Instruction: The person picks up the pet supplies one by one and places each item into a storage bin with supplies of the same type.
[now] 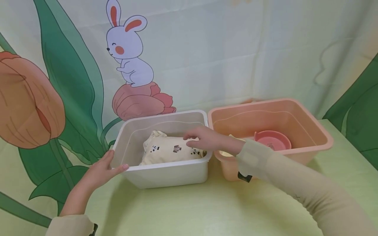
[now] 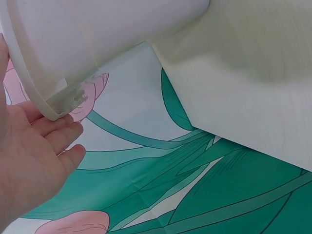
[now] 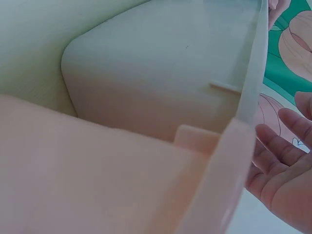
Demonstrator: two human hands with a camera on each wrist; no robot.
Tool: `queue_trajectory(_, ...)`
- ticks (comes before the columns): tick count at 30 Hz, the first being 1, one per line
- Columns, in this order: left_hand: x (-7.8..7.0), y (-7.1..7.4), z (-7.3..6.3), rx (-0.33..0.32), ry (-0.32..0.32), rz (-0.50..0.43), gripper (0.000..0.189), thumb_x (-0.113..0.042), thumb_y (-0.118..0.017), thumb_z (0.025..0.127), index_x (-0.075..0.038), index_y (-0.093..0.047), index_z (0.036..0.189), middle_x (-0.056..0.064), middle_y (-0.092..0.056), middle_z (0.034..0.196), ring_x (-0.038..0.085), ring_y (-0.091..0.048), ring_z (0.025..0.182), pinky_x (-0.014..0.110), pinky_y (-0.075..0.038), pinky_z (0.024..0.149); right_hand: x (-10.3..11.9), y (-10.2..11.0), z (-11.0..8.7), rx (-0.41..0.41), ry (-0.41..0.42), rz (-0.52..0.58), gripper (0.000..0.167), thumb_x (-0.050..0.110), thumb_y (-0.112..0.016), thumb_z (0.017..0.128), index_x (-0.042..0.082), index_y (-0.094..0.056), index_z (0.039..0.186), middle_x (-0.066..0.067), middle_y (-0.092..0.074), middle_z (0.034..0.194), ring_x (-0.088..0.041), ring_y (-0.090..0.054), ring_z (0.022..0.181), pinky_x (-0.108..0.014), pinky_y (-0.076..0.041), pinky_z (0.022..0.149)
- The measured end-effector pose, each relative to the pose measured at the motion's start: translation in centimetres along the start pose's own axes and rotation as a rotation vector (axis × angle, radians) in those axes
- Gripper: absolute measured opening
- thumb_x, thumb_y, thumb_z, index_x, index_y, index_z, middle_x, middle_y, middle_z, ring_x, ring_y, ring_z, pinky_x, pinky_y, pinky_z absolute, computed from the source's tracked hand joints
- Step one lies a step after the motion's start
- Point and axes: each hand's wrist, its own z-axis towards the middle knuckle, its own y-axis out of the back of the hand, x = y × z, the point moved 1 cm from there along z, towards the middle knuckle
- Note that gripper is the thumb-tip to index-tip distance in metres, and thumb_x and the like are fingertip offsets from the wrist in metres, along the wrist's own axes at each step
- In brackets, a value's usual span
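Observation:
A white plastic bin [image 1: 166,177] stands on the table, and a cream cloth bundle [image 1: 163,150] printed with small animal faces lies inside it. My left hand [image 1: 98,172] holds the bin's left front corner, thumb on the front rim; the left wrist view shows fingers [image 2: 63,134] beneath the rim. Over the right end of the bundle reaches my right hand [image 1: 206,139], its fingers loosely bent and nothing gripped. Whether its fingertips touch the cloth I cannot tell. In the right wrist view this hand [image 3: 287,170] is beside the bin rims.
A peach bin [image 1: 313,149] stands against the white one's right side. It holds a pink round dish [image 1: 273,139] and something pale yellow, mostly hidden by my right arm. Behind the green table [image 1: 177,209] hangs a printed curtain [image 1: 206,59] with a rabbit and tulips.

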Motion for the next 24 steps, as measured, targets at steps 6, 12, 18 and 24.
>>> queue_trajectory(6,-0.2,0.1,0.0,0.004,-0.011,-0.001,0.095,-0.057,-0.048,0.082,0.001,-0.002,0.141,0.029,-0.009,0.143,0.051,-0.027,0.122,0.064,-0.030,0.088,-0.1,0.6,-0.9,-0.004,-0.075,0.031,0.031,0.020,-0.049,0.090,0.005,-0.055,0.116,-0.009,-0.058,0.118,-0.023,-0.051,0.113,-0.037,-0.041,0.094)
queue_trajectory(12,-1.5,1.0,-0.2,-0.003,-0.039,0.033,0.094,-0.056,-0.049,0.081,0.004,-0.007,0.140,0.031,-0.007,0.143,0.054,-0.017,0.124,0.067,-0.024,0.091,-0.1,1.3,-1.5,-0.018,-0.081,0.045,0.030,0.021,-0.049,0.090,0.007,-0.056,0.116,-0.007,-0.058,0.117,-0.021,-0.052,0.110,-0.036,-0.042,0.092)
queue_trajectory(18,-3.4,2.1,-0.3,-0.015,-0.072,0.034,0.091,-0.054,-0.049,0.083,0.004,-0.009,0.140,0.031,-0.007,0.143,0.052,-0.016,0.125,0.066,-0.023,0.092,0.0,2.0,-2.2,-0.029,-0.087,0.037,0.029,0.022,-0.050,0.090,0.011,-0.057,0.116,-0.003,-0.059,0.116,-0.020,-0.052,0.108,-0.036,-0.043,0.091)
queue_trajectory(24,-4.2,2.5,0.0,-0.028,-0.090,0.037,0.089,-0.054,-0.046,0.084,0.004,-0.008,0.140,0.030,-0.009,0.143,0.049,-0.015,0.128,0.064,-0.020,0.096,-0.3,2.5,-2.8,-0.045,-0.115,0.075,0.030,0.021,-0.051,0.089,0.007,-0.056,0.116,-0.007,-0.058,0.116,-0.020,-0.052,0.106,-0.036,-0.043,0.090)
